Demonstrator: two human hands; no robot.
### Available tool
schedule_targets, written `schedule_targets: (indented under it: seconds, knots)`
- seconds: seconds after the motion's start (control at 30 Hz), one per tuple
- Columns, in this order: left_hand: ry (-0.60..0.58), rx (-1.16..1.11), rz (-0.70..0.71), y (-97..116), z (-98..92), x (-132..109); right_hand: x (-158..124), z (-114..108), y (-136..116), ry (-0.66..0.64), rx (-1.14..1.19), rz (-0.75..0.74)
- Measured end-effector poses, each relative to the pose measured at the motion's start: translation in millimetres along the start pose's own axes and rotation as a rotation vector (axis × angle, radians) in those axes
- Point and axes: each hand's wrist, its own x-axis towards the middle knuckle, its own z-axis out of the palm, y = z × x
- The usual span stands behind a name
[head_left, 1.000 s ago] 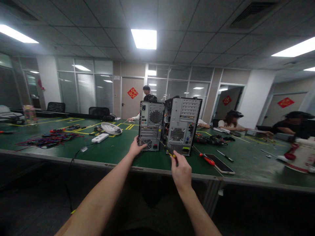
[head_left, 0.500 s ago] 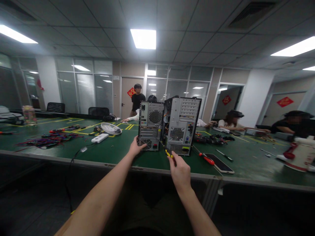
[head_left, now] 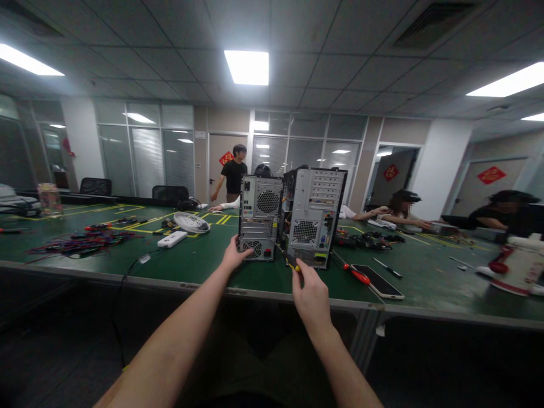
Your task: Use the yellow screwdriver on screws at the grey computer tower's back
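Two computer tower cases stand upright on the green table (head_left: 199, 266), rear panels toward me. My left hand (head_left: 235, 256) grips the lower left corner of the smaller case (head_left: 259, 218). My right hand (head_left: 311, 294) is closed on a yellow-and-black screwdriver (head_left: 289, 260), whose shaft points up-left at the gap between the smaller case and the larger case (head_left: 317, 215).
A red-handled screwdriver (head_left: 355, 273) and a phone (head_left: 380, 282) lie right of the cases. A white fan (head_left: 192, 222), a remote (head_left: 172, 239) and coloured wires (head_left: 80, 242) lie to the left. Other people sit and stand behind the table. A white and red object (head_left: 521, 266) is at far right.
My hands have barely shifted; the right hand edged slightly up and left with the screwdriver. A person in black behind the cases has walked to the left.
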Motion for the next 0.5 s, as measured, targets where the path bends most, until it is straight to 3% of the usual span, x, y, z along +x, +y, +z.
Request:
schedule_targets:
  seconds: [0.5]
  knots:
    - [0.004,0.005,0.001,-5.3,2.2,2.5,-1.5,-4.9,-1.7,-0.055,-0.008,0.067]
